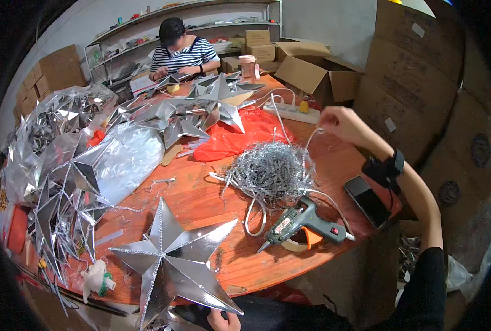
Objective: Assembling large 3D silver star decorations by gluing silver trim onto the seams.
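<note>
My left hand (224, 320) is closed on the lower right point of a large silver star (171, 256) at the table's front edge. Beaded silver trim runs along some of the star's ridges. My right hand (345, 128) is raised over the far right of the table, its fingertips pinched on a thin pale strand that looks like tinsel. That strand hangs toward a tangled heap of silver tinsel (273, 168). Between the heap and the front edge lies a dark green glue gun (303, 225) with an orange trigger, beside a roll of tape (295, 246).
A phone (367, 201) lies at the right edge. Behind the tinsel are a red plastic bag (237, 135) and a white power strip (292, 111). Silver stars (71, 187) crowd the left side. A co-worker (182, 52) sits across the table; cardboard boxes (422, 83) stand right.
</note>
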The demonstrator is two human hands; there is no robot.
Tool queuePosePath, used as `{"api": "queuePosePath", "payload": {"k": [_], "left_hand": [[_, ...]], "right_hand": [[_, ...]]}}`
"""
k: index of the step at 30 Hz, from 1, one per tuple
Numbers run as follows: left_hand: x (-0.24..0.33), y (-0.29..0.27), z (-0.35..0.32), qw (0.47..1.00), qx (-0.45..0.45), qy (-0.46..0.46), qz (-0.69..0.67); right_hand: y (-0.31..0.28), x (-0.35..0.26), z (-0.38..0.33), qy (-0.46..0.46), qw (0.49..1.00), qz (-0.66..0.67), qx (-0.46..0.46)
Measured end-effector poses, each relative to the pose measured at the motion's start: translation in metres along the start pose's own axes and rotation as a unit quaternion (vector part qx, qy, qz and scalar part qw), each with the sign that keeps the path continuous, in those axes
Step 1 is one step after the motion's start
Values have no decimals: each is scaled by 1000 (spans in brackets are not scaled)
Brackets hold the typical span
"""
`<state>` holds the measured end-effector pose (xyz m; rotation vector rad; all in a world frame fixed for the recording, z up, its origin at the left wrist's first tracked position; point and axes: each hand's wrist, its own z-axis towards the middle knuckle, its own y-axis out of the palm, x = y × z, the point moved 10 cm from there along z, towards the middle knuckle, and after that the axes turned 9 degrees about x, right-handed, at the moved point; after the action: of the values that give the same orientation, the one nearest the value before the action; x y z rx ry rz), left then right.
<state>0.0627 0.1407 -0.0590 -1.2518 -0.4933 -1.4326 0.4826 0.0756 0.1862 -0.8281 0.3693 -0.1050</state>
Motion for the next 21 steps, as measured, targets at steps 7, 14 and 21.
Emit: {"api": "queuePosePath", "payload": {"k": [7,14,21], "left_hand": [[-9,-8,-2,999,12,-30,21],[3,3,1,999,-11,-17,-27],[15,-1,6,1000,-10,5,-20]], "right_hand": [[-27,-1,76,-3,983,166,75],[-81,-44,93,-13,993,105,57],[-103,-46,88,-10,965,140,223]]}}
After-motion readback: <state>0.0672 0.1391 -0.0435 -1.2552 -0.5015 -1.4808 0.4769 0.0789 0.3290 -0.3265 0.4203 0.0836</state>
